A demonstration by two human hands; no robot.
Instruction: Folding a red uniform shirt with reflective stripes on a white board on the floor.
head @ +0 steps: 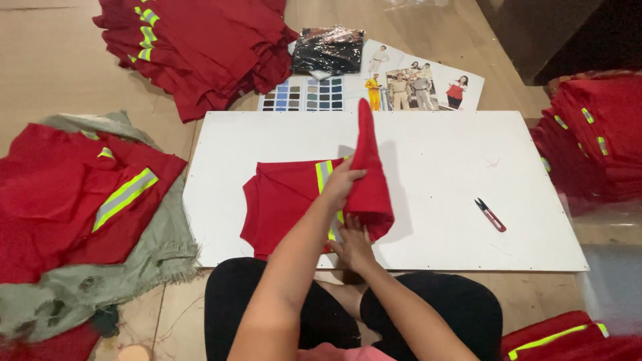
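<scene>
Our left hand (pixel 342 180) pinches the red shirt (pixel 287 197) on the white board (pixel 435 167), raising its right half; beneath that grip our right hand (pixel 352 242) presses flat, fingers apart. Folding looks partly done.

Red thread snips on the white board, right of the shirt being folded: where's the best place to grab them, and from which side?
Take the thread snips by the red handle end, which points toward the board's near right corner; the dark blades point up and left. They lie flat with bare board around them, so come from above on the right side, probably with the right hand, pinching across the handle.
</scene>
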